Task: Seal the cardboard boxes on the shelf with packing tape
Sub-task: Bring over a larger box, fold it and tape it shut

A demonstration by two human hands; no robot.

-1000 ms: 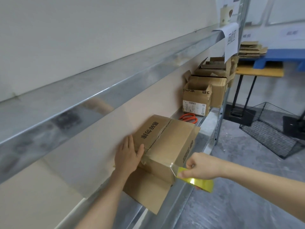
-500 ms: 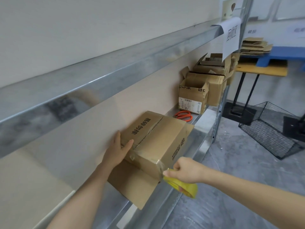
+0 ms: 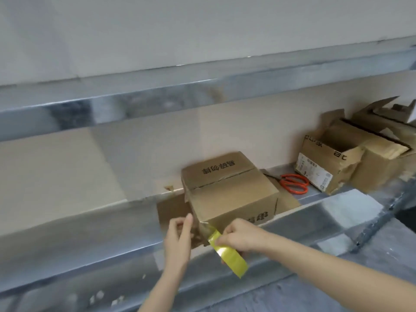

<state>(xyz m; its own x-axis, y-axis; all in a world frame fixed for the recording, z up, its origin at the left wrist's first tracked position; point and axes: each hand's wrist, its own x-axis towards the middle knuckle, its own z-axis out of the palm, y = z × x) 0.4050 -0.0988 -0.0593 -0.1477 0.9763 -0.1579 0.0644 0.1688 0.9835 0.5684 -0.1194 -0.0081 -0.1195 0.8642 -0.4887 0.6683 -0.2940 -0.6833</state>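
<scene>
A closed cardboard box (image 3: 229, 188) with black printed characters stands on the metal shelf (image 3: 326, 212), its top flaps meeting in a seam. My right hand (image 3: 238, 235) grips a yellow roll of packing tape (image 3: 229, 257) at the box's near lower corner, a strip running from the roll up onto the box. My left hand (image 3: 180, 233) is at the box's left front side, fingers nearly straight and touching the cardboard beside the tape.
Orange-handled scissors (image 3: 295, 183) lie on the shelf right of the box. Further right stand open cardboard boxes (image 3: 333, 163). A flat cardboard sheet (image 3: 171, 208) lies under the box. An upper shelf beam (image 3: 202, 95) runs overhead.
The view has swung left. My left hand has slid from the box's top left edge down to its front side. My right hand has drawn the tape roll down past the near corner.
</scene>
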